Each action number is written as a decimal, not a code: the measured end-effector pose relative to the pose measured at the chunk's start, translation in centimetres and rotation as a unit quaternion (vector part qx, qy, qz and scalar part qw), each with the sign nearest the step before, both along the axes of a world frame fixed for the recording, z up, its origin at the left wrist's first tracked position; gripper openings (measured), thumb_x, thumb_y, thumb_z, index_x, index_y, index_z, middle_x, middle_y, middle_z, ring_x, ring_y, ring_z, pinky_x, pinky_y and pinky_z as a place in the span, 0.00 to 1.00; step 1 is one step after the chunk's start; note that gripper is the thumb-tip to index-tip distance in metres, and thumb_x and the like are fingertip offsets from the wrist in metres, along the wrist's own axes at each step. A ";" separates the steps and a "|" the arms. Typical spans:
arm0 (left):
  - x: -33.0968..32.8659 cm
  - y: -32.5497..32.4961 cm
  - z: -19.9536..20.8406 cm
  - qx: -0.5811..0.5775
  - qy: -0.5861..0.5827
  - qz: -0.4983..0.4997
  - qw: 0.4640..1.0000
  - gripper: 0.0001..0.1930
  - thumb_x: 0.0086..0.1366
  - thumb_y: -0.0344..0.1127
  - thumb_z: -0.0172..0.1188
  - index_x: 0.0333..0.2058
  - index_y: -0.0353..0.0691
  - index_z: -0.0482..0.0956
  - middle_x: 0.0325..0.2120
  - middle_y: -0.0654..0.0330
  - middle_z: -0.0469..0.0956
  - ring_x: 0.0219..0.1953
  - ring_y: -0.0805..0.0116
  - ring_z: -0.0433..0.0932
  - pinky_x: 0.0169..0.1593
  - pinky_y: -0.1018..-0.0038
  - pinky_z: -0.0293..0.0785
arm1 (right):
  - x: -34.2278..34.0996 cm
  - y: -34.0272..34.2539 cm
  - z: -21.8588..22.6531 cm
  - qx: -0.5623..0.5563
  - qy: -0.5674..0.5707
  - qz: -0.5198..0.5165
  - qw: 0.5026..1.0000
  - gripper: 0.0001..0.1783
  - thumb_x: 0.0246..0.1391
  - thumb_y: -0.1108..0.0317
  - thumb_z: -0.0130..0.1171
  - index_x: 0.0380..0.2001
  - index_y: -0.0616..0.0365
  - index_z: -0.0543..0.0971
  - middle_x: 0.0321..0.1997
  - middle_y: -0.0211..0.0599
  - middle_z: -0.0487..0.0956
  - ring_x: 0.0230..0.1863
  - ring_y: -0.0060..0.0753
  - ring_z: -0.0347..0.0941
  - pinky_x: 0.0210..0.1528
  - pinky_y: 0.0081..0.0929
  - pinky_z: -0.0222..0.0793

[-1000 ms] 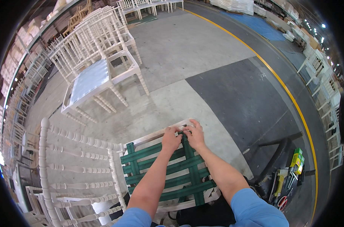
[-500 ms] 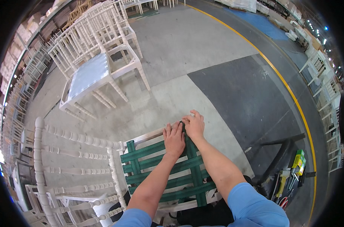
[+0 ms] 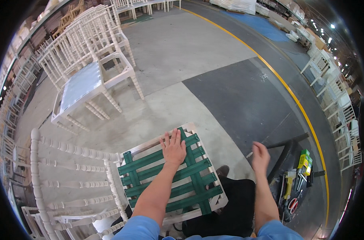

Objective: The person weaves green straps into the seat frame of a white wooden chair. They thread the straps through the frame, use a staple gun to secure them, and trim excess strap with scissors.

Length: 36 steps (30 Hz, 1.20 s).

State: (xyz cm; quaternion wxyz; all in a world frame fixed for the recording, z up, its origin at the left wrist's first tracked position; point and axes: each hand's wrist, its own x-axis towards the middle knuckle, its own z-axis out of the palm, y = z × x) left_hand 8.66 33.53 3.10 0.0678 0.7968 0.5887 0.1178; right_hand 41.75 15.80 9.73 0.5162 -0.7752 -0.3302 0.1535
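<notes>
Risk first: left hand [image 3: 174,150] lies flat, fingers spread, at the far end of a front-to-side crossing strap [image 3: 196,182] — pressing, not gripping. If that end isn't fixed under the fingers (can't tell), lifting the palm could let it slip and slacken the weave. Pushing hard on the far rail could also tip or skew the chair [image 3: 117,157], as only one hand is on it. Right hand [image 3: 261,156] is off the chair, fingers curled; can't tell whether it holds anything. Reaching carelessly, it could knock the scissors [image 3: 293,205] or box [image 3: 305,162], off to the right.

Chair sits right in front of the person, seat side up. Backrest is on the left, seat front points right — long axis roughly left-right, from top rail to front edge.
</notes>
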 end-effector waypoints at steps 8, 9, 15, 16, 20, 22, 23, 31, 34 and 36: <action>1.5 0.2 1.0 -0.009 -0.022 -0.023 0.999 0.33 0.77 0.53 0.48 0.76 0.52 0.61 0.78 0.68 0.55 0.80 0.46 0.50 0.79 0.39 0.39 | 14.2 -27.5 1.6 -0.397 -0.180 -0.284 0.854 0.27 0.54 0.62 0.71 0.52 0.68 0.82 0.51 0.59 0.84 0.53 0.57 0.81 0.58 0.45 0.74; 2.2 0.4 1.3 -0.012 -0.050 -0.030 0.998 0.33 0.77 0.53 0.48 0.76 0.52 0.61 0.78 0.68 0.55 0.79 0.46 0.51 0.79 0.39 0.40 | 15.7 -29.1 3.1 -0.378 -0.157 -0.270 0.872 0.26 0.51 0.63 0.72 0.51 0.69 0.83 0.48 0.57 0.85 0.50 0.53 0.83 0.56 0.43 0.76; 0.1 0.6 2.7 -0.047 -0.018 -0.035 0.998 0.33 0.77 0.54 0.49 0.77 0.55 0.60 0.78 0.69 0.56 0.79 0.47 0.51 0.79 0.40 0.41 | 17.1 -26.4 2.0 -0.351 -0.010 -0.160 0.923 0.19 0.40 0.75 0.70 0.39 0.70 0.85 0.33 0.44 0.86 0.36 0.39 0.84 0.42 0.38 0.77; 0.2 0.5 2.5 -0.045 -0.020 -0.035 0.998 0.33 0.77 0.55 0.49 0.77 0.55 0.60 0.78 0.69 0.56 0.79 0.47 0.51 0.79 0.40 0.41 | 17.5 -26.0 2.7 -0.357 0.028 -0.153 0.921 0.25 0.37 0.78 0.69 0.45 0.69 0.83 0.39 0.43 0.86 0.40 0.41 0.84 0.43 0.39 0.78; 0.8 0.5 1.9 -0.026 -0.037 -0.040 0.998 0.34 0.76 0.55 0.50 0.76 0.55 0.60 0.78 0.69 0.55 0.80 0.47 0.50 0.79 0.40 0.40 | 16.0 -25.1 5.5 -0.222 0.092 -0.119 0.963 0.39 0.34 0.83 0.65 0.58 0.64 0.74 0.48 0.39 0.83 0.46 0.42 0.82 0.47 0.37 0.78; 0.6 0.3 1.4 -0.013 -0.037 -0.036 0.999 0.34 0.76 0.55 0.50 0.76 0.55 0.60 0.78 0.69 0.56 0.80 0.48 0.50 0.79 0.40 0.40 | 13.6 -21.9 6.2 -0.155 0.088 -0.067 0.982 0.37 0.35 0.87 0.63 0.56 0.62 0.75 0.45 0.37 0.83 0.44 0.40 0.82 0.47 0.38 0.78; 0.4 0.3 1.2 -0.005 -0.039 -0.032 0.999 0.34 0.76 0.55 0.51 0.76 0.54 0.60 0.78 0.69 0.56 0.80 0.48 0.50 0.79 0.40 0.40 | 12.2 -19.9 7.0 -0.121 0.083 -0.040 0.988 0.36 0.36 0.90 0.62 0.55 0.61 0.75 0.44 0.36 0.83 0.43 0.38 0.82 0.47 0.39 0.78; 0.2 0.2 0.6 0.006 -0.081 -0.030 0.996 0.34 0.75 0.55 0.51 0.75 0.54 0.62 0.78 0.69 0.57 0.80 0.50 0.51 0.80 0.41 0.39 | -3.1 4.3 14.1 -0.251 0.229 0.218 0.915 0.27 0.57 0.60 0.76 0.55 0.58 0.80 0.46 0.32 0.84 0.39 0.27 0.79 0.38 0.29 0.74; -0.3 0.4 0.4 0.003 -0.093 -0.027 0.995 0.34 0.75 0.55 0.51 0.75 0.54 0.62 0.78 0.69 0.57 0.80 0.50 0.51 0.80 0.41 0.39 | -9.3 12.7 11.1 -0.204 0.241 0.290 0.904 0.22 0.61 0.59 0.73 0.53 0.58 0.80 0.46 0.30 0.83 0.36 0.25 0.77 0.35 0.27 0.74; -0.2 0.5 0.2 0.006 -0.094 -0.032 0.995 0.34 0.75 0.55 0.51 0.75 0.54 0.62 0.78 0.69 0.57 0.80 0.50 0.51 0.80 0.41 0.39 | -12.5 16.5 9.4 -0.193 0.251 0.307 0.898 0.19 0.63 0.60 0.70 0.52 0.58 0.80 0.44 0.30 0.83 0.34 0.24 0.77 0.31 0.27 0.74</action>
